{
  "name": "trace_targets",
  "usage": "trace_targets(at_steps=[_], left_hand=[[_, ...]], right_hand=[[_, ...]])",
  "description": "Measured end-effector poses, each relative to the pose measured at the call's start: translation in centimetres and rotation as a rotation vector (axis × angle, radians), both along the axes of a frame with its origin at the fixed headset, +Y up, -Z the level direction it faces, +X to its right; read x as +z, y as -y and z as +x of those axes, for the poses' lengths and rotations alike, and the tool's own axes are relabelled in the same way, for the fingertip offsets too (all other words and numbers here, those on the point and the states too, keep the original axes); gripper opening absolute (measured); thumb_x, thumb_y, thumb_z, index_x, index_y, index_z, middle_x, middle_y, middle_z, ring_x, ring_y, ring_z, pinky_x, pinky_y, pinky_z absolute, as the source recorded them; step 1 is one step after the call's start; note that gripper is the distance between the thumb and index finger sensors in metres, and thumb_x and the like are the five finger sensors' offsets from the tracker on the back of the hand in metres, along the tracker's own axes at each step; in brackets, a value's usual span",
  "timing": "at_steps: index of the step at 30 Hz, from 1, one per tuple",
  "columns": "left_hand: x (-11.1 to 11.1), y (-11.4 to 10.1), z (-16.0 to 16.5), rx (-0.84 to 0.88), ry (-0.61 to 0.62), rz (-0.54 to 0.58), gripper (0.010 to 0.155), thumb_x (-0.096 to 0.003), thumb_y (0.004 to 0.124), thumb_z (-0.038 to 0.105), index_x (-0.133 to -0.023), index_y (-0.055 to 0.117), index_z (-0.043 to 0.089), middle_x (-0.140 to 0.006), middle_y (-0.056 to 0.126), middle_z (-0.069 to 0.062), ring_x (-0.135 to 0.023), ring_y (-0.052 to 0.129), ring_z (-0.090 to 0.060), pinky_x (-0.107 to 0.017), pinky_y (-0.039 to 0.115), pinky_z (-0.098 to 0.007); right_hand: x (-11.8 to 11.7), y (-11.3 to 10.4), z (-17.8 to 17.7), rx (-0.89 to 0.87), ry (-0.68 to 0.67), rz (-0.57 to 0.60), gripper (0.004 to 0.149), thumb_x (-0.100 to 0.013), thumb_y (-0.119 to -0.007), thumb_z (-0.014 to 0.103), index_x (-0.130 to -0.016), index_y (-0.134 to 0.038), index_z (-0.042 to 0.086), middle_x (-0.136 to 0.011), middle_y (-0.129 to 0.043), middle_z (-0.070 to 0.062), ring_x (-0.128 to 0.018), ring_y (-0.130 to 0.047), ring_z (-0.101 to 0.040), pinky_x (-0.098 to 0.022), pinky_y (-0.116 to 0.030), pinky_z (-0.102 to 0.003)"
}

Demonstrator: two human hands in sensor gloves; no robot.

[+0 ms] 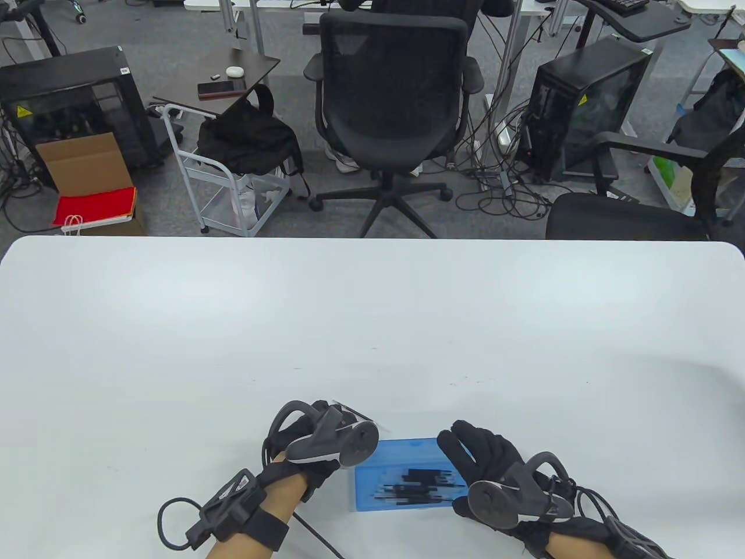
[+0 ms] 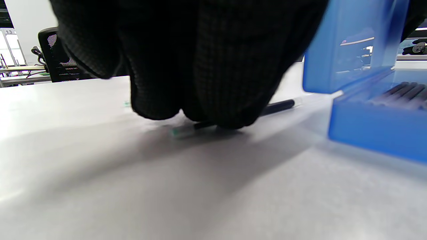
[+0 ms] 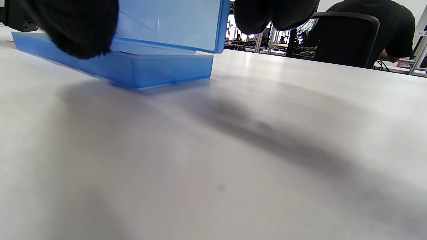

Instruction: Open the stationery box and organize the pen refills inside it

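The blue stationery box (image 1: 401, 476) lies open (refills (image 1: 420, 484) inside). Left of it, the left hand (image 1: 317, 439) pinches a loose pen refill (image 2: 278, 106) against the table (image 1: 372, 326); right hand (image 1: 495, 466) holds its raised lid (image 3: 170, 23).

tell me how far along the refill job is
Done: the blue box is open, lid raised, several refills inside. In hand: left hand fingers press on a loose refill lying on the table. Left: boxing it.
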State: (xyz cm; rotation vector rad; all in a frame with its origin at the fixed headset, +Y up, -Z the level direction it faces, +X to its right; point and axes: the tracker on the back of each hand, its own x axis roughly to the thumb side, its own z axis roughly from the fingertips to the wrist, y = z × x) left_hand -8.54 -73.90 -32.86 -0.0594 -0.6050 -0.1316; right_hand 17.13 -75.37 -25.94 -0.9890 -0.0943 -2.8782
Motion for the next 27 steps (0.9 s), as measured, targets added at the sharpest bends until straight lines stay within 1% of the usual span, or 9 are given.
trace_targets(at_steps=[7, 15, 21, 23, 27], left_hand=[[-0.07, 0.23, -0.15, 0.013, 0.001, -0.004, 0.043, -0.0402, 0.1, 0.029, -0.083, 0.092, 0.029, -0.082, 0.1, 0.007, -0.076, 0.105, -0.021, -0.071, 0.08, -0.053], [-0.21, 0.45, -0.27, 0.046, 0.002, -0.038, 0.045, -0.0397, 0.1, 0.029, -0.083, 0.091, 0.027, -0.082, 0.1, 0.006, -0.076, 0.104, -0.022, -0.072, 0.078, -0.055], [-0.18, 0.55, -0.36, 0.063, 0.012, -0.028, 0.046, -0.0392, 0.1, 0.029, -0.084, 0.091, 0.023, -0.081, 0.101, 0.003, -0.075, 0.104, -0.023, -0.072, 0.078, -0.056], [-0.16, 0.54, -0.49, 0.066, 0.004, -0.01, 0.046, -0.0395, 0.1, 0.029, -0.084, 0.09, 0.022, -0.081, 0.101, 0.002, -0.074, 0.104, -0.024, -0.071, 0.078, -0.056], [0.02, -0.26, -0.98, 0.102, -0.014, 0.012, 0.047, -0.0393, 0.1, 0.029, -0.084, 0.09, 0.022, -0.08, 0.101, 0.002, -0.074, 0.105, -0.024, -0.071, 0.077, -0.057]], right_hand=[[0.01, 0.0, -0.01, 0.0, 0.0, 0.0, 0.11, -0.048, -0.077, 0.057, -0.113, 0.003, 0.018, -0.122, -0.01, -0.028, -0.108, -0.05, -0.052, -0.08, -0.052, -0.064], [0.01, 0.02, -0.04, 0.001, 0.001, 0.001, 0.11, -0.048, -0.077, 0.057, -0.113, 0.003, 0.018, -0.122, -0.01, -0.028, -0.108, -0.05, -0.052, -0.08, -0.052, -0.064], [-0.01, 0.03, -0.03, 0.0, 0.001, 0.0, 0.11, -0.048, -0.077, 0.057, -0.113, 0.003, 0.019, -0.122, -0.01, -0.028, -0.108, -0.05, -0.052, -0.08, -0.052, -0.064], [-0.02, 0.03, -0.03, 0.0, 0.001, -0.001, 0.11, -0.048, -0.077, 0.057, -0.113, 0.003, 0.019, -0.122, -0.01, -0.028, -0.109, -0.05, -0.052, -0.08, -0.052, -0.064], [-0.03, 0.04, -0.03, -0.001, 0.0, -0.002, 0.11, -0.048, -0.077, 0.057, -0.113, 0.003, 0.019, -0.122, -0.01, -0.028, -0.108, -0.05, -0.053, -0.08, -0.052, -0.064]])
